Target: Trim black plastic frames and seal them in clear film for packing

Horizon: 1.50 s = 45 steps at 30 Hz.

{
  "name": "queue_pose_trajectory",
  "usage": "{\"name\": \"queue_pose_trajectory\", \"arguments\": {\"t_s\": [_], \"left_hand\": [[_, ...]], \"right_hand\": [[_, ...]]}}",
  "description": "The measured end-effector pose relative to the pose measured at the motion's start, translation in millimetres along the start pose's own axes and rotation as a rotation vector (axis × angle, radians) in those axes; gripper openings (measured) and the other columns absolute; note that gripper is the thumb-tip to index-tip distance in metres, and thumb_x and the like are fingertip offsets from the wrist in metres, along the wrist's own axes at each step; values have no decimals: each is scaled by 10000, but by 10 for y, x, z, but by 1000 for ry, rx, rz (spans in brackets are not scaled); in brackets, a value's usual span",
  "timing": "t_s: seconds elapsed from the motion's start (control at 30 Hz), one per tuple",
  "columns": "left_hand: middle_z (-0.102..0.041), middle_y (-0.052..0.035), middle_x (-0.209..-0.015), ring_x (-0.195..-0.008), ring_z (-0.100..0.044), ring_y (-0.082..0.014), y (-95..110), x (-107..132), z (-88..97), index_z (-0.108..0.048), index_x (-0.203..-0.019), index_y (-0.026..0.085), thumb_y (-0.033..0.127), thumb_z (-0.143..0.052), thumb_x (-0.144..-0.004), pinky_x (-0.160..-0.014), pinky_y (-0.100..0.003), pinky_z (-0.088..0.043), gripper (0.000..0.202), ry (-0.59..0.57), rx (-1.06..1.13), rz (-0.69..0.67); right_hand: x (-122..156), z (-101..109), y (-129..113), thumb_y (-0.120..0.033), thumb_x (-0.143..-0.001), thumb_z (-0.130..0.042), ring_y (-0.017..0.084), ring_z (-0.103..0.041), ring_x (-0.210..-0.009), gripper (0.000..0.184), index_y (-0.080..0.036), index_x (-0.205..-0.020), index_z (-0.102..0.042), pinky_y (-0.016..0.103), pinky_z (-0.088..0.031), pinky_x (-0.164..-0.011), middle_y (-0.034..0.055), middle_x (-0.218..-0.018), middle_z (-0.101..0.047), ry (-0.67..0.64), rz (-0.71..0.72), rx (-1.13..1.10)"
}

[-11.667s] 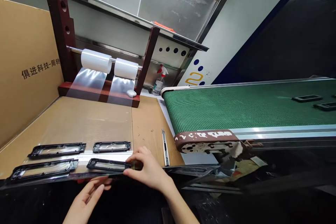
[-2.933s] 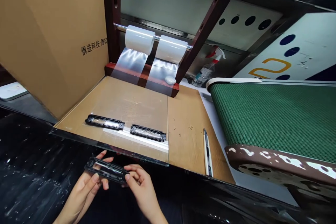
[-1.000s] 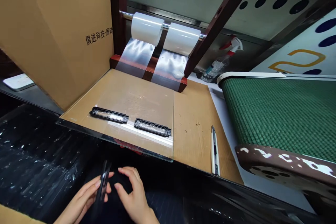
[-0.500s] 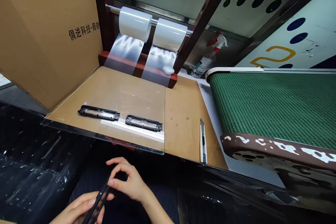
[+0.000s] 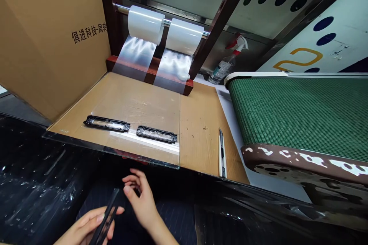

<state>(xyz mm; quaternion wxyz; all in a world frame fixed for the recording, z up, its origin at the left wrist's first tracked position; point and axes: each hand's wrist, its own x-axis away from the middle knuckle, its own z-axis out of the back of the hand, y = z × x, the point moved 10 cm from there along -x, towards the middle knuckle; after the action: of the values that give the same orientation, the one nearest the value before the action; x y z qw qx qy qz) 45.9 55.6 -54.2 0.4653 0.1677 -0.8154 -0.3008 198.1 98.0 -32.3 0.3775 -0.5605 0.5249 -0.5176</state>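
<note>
My left hand [image 5: 83, 225] low in the view grips a black plastic frame [image 5: 105, 214], which stands edge-on between thumb and fingers. My right hand [image 5: 140, 201] hangs just to the right with its fingers spread, a little apart from that frame and touching nothing. Two more black frames lie flat, end to end, on a transparent sheet over cardboard: one [image 5: 106, 123] on the left and one [image 5: 156, 134] on the right. Both are beyond my hands.
A cardboard wall [image 5: 54, 42] stands at left, and two film rolls [image 5: 146, 24] hang on a steel rod. A utility knife [image 5: 221, 154] lies on the cardboard. A green conveyor belt [image 5: 299, 111] runs at right, and a spray bottle [image 5: 227, 65] stands behind.
The frame in my hands has turned from flat to edge-on, and my right hand has let go of it and opened. The view has shifted slightly since the earlier frames.
</note>
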Motion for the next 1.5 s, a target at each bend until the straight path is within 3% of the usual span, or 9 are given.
{"name": "queue_pose_trajectory", "arguments": {"t_s": [0.13,0.27,0.4,0.53,0.73,0.93,1.1,1.27,1.5], "left_hand": [[-752,-75,-795,-704,-654,-276,91,-166,193,-786,-1015,282,667,-733,-653,-745,-397,-552,532,117,-178,-161],[-748,-66,-1133,-1061,-654,-374,123,-201,335,-765,-1065,351,544,-771,-679,-986,-462,-485,431,191,-556,-219],[-710,-35,-1232,-1195,-591,-392,388,-70,134,-726,-1138,385,471,-742,-728,-1070,-467,-411,419,141,-852,-298],[-710,-40,-1226,-1197,-583,-415,596,-11,-46,-740,-1107,390,501,-741,-706,-1109,-525,-341,416,109,-938,-251],[-672,-41,-1289,-1263,-525,-434,475,-60,124,-699,-1171,403,534,-769,-658,-1126,-560,-301,535,160,-1035,-200],[-719,-33,-1194,-1174,-607,-360,435,-7,262,-686,-1194,417,503,-687,-781,-1014,-402,-465,422,200,-985,-365],[-724,-31,-1178,-1132,-637,-332,408,-12,322,-710,-1153,409,496,-689,-787,-970,-349,-494,377,169,-910,-310],[-734,-32,-1147,-1105,-647,-333,435,59,642,-737,-1104,400,495,-723,-749,-980,-350,-483,368,274,-916,-310],[-743,-47,-1118,-1034,-680,-309,696,334,1523,-721,-1110,343,588,-670,-753,-953,-350,-499,435,615,-1171,-467]], "right_hand": [[194,-270,214,-537,-694,-813,285,-619,-1155,814,-194,-1362,-499,466,-451,-1022,134,-1238,-658,-212,-203,-123],[290,-425,214,-547,-539,-888,323,-620,-1173,844,-178,-1253,-632,481,-421,-1055,118,-1204,-689,-397,-388,-216],[224,-357,-13,-530,-537,-886,310,-614,-1190,734,-232,-1181,-699,473,-413,-1066,83,-1204,-701,-490,-279,-171],[182,-285,-168,-476,-588,-883,277,-566,-1259,596,-268,-1124,-726,451,-362,-1114,62,-1302,-653,-506,-113,-164],[144,-199,-139,-487,-618,-870,277,-558,-1269,569,-267,-1122,-724,472,-345,-1117,66,-1298,-655,-433,-124,-249],[147,-125,45,-436,-604,-892,294,-615,-1194,611,-229,-1148,-705,475,-418,-1047,94,-1259,-677,-413,-252,-335],[175,-178,201,-398,-582,-909,284,-639,-1155,568,-211,-1085,-723,445,-435,-1023,98,-1209,-704,-406,-294,-371],[53,-82,210,-533,-608,-862,288,-677,-1073,546,-179,-1006,-743,486,-415,-1041,125,-1064,-752,-209,-320,-469],[-94,391,331,-553,-655,-818,325,-678,-1045,552,-180,-1051,-728,527,-463,-988,131,-1021,-749,59,-309,-393]]}}
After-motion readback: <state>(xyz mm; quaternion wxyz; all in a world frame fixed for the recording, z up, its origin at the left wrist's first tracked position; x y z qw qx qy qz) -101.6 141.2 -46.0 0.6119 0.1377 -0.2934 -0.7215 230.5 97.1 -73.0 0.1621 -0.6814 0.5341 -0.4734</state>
